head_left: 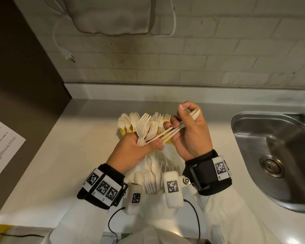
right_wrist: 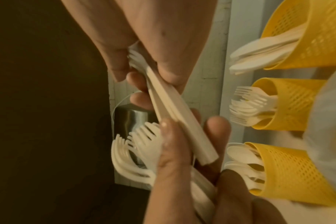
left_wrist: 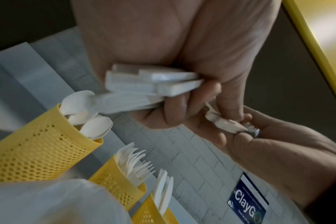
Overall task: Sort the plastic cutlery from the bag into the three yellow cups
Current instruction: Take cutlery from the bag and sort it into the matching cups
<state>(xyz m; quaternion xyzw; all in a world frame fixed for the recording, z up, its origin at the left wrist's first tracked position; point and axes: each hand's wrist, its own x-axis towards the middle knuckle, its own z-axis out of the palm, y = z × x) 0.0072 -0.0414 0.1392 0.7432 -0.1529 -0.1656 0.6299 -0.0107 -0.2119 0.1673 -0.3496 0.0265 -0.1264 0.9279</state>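
Nearest, between the wrists, the bag (head_left: pixel 152 173) lies on the bench (head_left: pixel 69 155), many pieces inside. Above it the left hand (head_left: pixel 130 152) grips a bunch of forks (head_left: pixel 146 129) by the handles, and the right hand (head_left: pixel 190 132) pinches a few knives (head_left: pixel 174 129) whose handle ends reach the left thumb. Behind stand three cups: spoons (left_wrist: pixel 86 118) in the spoon cup (left_wrist: pixel 38 151), more in the fork cup (left_wrist: pixel 113 180) and knife cup (left_wrist: pixel 150 212). Sorting looks roughly midway: every cup is partly filled, both handfuls and the bag's remainder are left.
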